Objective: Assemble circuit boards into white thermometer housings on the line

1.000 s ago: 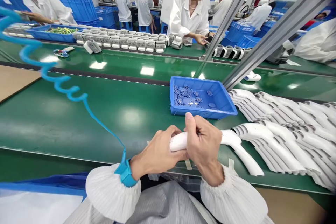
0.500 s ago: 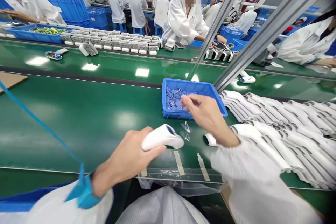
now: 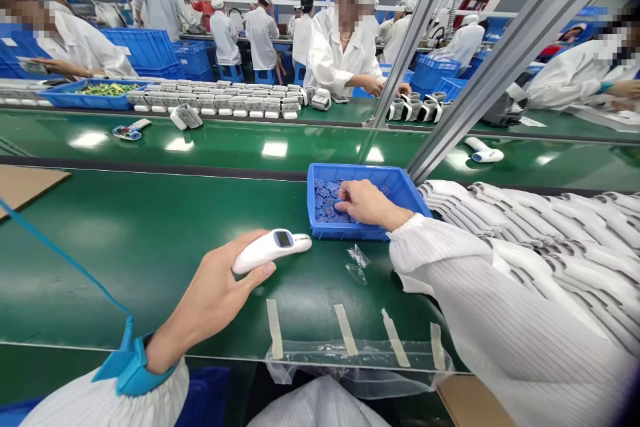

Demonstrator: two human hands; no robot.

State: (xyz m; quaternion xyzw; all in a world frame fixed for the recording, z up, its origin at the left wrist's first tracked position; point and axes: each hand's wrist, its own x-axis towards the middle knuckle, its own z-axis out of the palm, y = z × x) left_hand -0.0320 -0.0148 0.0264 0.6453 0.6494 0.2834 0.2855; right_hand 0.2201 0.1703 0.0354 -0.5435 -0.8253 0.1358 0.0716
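Observation:
My left hand [image 3: 227, 277] is wrapped around a white handheld thermometer [image 3: 273, 250], which shows a small dark display window with a blue frame. The thermometer is held a little above the green work surface. Inside a blue plastic bin [image 3: 320, 230], my right hand [image 3: 367, 202] has thumb and fingers pinched at a small blue part [image 3: 341, 203]. Many similar flat blue parts [image 3: 325, 192] lie loose in the bin around my fingertips. Two clear plastic bits [image 3: 357, 263] lie on the surface between my hands.
Rows of white thermometer housings [image 3: 500, 213] are stacked at the right. Tape strips [image 3: 345, 329] hold a clear plastic bag [image 3: 320, 350] at the front edge. A metal post [image 3: 500, 60] slants up at the right. Across the line, a co-worker [image 3: 343, 47] stands behind grey-white devices [image 3: 215, 100].
My right hand has lowered into the blue bin and pinched at the parts. My left hand has moved left and turned the thermometer so its display shows. The camera view has tilted up.

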